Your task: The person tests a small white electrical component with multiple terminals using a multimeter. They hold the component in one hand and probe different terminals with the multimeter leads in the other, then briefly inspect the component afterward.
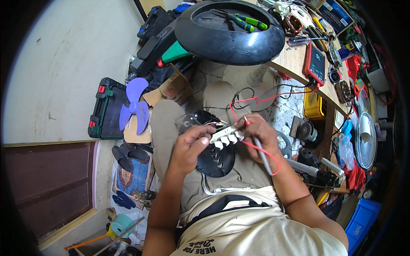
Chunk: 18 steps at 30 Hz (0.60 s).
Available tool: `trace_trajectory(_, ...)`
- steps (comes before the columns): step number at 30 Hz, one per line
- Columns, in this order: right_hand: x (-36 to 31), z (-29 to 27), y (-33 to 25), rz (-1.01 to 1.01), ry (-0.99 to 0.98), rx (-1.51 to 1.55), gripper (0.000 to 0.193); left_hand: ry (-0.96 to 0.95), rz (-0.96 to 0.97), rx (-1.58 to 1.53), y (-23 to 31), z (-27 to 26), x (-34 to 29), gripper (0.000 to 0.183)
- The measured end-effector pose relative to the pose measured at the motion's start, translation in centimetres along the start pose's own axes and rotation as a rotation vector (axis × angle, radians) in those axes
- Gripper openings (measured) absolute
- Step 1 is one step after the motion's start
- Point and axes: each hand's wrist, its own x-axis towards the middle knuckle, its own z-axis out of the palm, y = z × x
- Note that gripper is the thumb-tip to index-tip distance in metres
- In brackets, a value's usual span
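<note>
Hands: both closed, nr each other above the lap; L hand [188, 147] pinches one end of the white key strip [225, 132] btwn thumb & fingers, R hand [262, 134] grips the grey probe [262, 155] like a pen.
Key strip: up btwn the hands, over the black housing [220, 164], keys twd the wearer; angle prob. chosen for a clear look at its other edge.
Probe: slanted, lead end twd the body, other end up by the strip; can't tell if tip touches. Pen grip likely gives finer control.
Red lead [277, 160]: loops below R hand, also runs up to the meter [316, 65]; slack prob. saves tugging.
Black lead [258, 99]: from meter too, runs L; far end unclear.
Meter: red case, on desk [294, 59] edge, screen up, prob. for easy reading & lead reach.
Housing: slotted, in lap btwn thighs, which presumably cradle it, leaving both hands free.
Pliers [247, 22]: green grips, in hollow of round black base [230, 48], prob. so they won't slide off.
Fan blade [134, 107]: purple, off to L by the tool case [104, 109], likely parked out of the way.
</note>
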Motion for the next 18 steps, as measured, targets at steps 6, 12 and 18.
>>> trace_trajectory(6,-0.9,0.0,0.0,-0.198,-0.062,-0.106,0.025,-0.034,-0.317,-0.036,1.2,2.0,-1.3,0.047)
trace_trajectory(12,-3.5,0.4,-0.3,0.124,0.143,-0.033,0.026,0.069,-0.202,-0.033,0.4,2.9,-1.3,0.047)
trace_trajectory(18,-4.3,-2.9,0.2,0.744,0.234,0.621,0.050,0.242,0.108,0.616,0.1,3.0,-2.1,0.040)
